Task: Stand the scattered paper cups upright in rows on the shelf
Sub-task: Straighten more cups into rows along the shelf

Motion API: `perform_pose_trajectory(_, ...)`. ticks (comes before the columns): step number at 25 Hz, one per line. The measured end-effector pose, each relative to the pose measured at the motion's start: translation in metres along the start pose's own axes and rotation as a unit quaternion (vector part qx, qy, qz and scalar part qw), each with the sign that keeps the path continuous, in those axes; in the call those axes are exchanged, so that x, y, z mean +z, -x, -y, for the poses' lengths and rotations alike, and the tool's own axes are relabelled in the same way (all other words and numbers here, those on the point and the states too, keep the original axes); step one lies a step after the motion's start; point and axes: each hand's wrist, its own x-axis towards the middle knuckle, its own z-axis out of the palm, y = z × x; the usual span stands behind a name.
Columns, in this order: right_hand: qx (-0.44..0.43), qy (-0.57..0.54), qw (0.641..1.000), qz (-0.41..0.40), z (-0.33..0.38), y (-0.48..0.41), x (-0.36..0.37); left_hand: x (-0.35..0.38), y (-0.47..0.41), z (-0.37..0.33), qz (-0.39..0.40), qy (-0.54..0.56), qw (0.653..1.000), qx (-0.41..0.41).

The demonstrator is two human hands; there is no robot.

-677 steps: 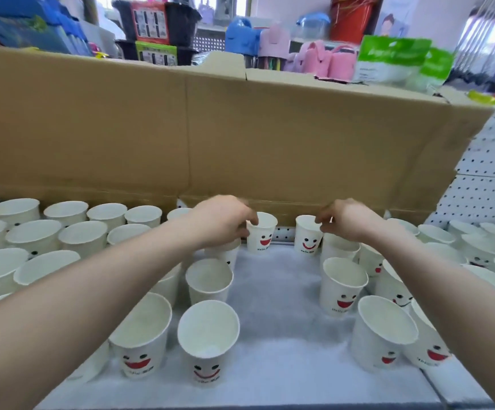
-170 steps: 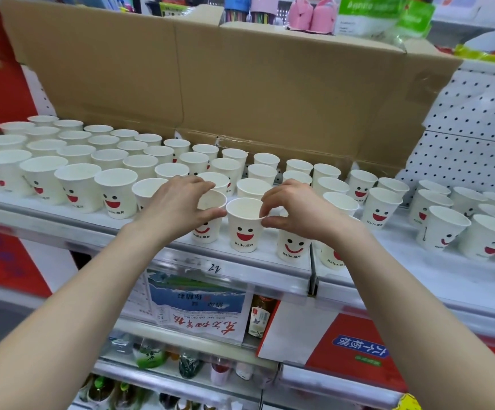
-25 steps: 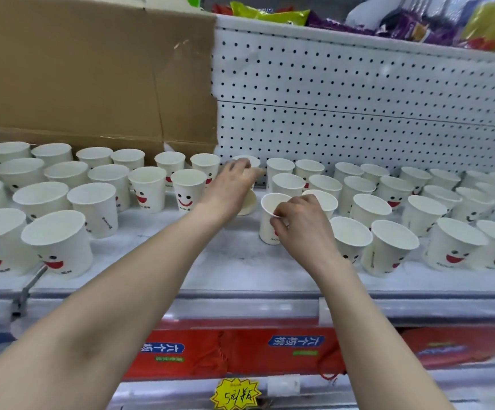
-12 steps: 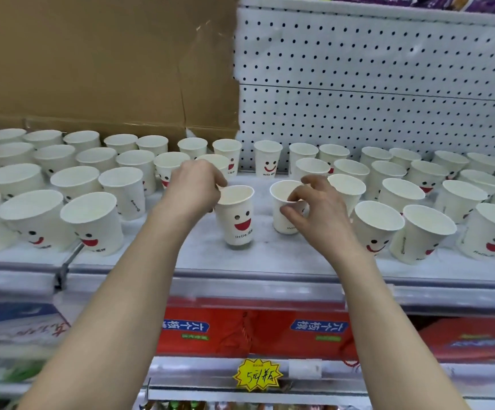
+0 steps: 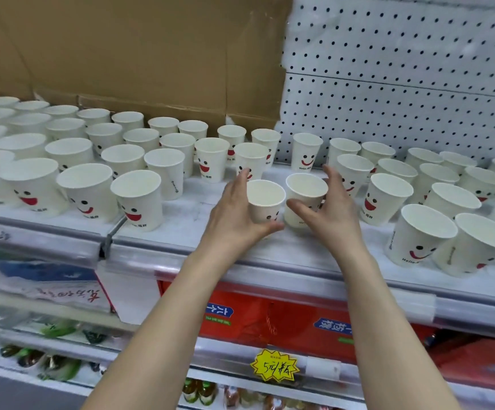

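I am seeing my left hand [image 5: 234,220] gripping the left cup [image 5: 265,199] and my right hand [image 5: 329,214] gripping the right cup [image 5: 307,190], the two touching side by side at the front of the shelf [image 5: 198,223]. Rows of cups [image 5: 86,149] are standing to their left and a looser cluster [image 5: 435,199] to their right. Cardboard [image 5: 136,54] is standing behind the rows, with pegboard [image 5: 403,69] behind the cluster. A price tag [image 5: 274,366] is hanging on a lower shelf edge.

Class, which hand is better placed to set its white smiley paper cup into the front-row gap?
Likely left. The left hand, gripping its white paper cup, borders the bare shelf patch; the right hand is farther.
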Motion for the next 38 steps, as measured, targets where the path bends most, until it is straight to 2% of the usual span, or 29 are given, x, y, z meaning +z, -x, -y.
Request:
perform_pose_trajectory(5, 0.008, 0.005, 0.999, 0.053, 0.017, -0.007, 0.017, -0.012, -0.006, 0.027, -0.125, 0.045, 0.986, -0.102)
perform_pose_trajectory(9, 0.003, -0.009, 0.997, 0.082, 0.034, -0.014, 0.035, -0.021, -0.018, 0.048, -0.131, 0.066, 0.981, -0.128)
perform_pose_trajectory(12, -0.013, -0.007, 0.995, 0.098, 0.042, -0.018, 0.041, -0.022, -0.022, 0.051, -0.11, 0.064, 0.985, -0.114)
perform_pose_trajectory(14, -0.025, -0.002, 0.994, 0.103, 0.042, -0.02, 0.037, -0.026, -0.016, 0.048, -0.121, -0.001, 0.99, -0.07)
perform_pose_trajectory(16, -0.039, -0.003, 0.994, 0.104, 0.04, -0.022, 0.027, -0.037, -0.012, 0.043, -0.148, -0.088, 0.985, 0.009)
perform_pose_trajectory(19, -0.072, 0.016, 0.99, 0.122, 0.042, -0.026, 0.014, -0.059, -0.019, 0.035, -0.103, -0.161, 0.974, 0.119)
perform_pose_trajectory(23, -0.1, 0.057, 0.981, 0.157, 0.049, -0.027, 0.011, -0.074, -0.037, 0.039, -0.01, -0.233, 0.962, 0.139)
perform_pose_trajectory(26, -0.123, 0.074, 0.978, 0.151, 0.054, -0.029, 0.02, -0.085, -0.046, 0.051, 0.005, -0.27, 0.948, 0.169)
perform_pose_trajectory(30, -0.13, 0.092, 0.978, 0.137, 0.06, -0.033, 0.037, -0.094, -0.059, 0.058, 0.044, -0.332, 0.928, 0.164)
perform_pose_trajectory(33, -0.134, 0.108, 0.973, 0.155, 0.063, -0.034, 0.041, -0.098, -0.067, 0.063, 0.059, -0.35, 0.923, 0.149)
perform_pose_trajectory(36, -0.129, 0.113, 0.969, 0.177, 0.067, -0.035, 0.034, -0.102, -0.067, 0.06, 0.071, -0.333, 0.93, 0.141)
perform_pose_trajectory(38, -0.121, 0.058, 0.982, 0.134, 0.07, -0.044, 0.027, -0.111, -0.067, 0.052, 0.07, -0.29, 0.945, 0.134)
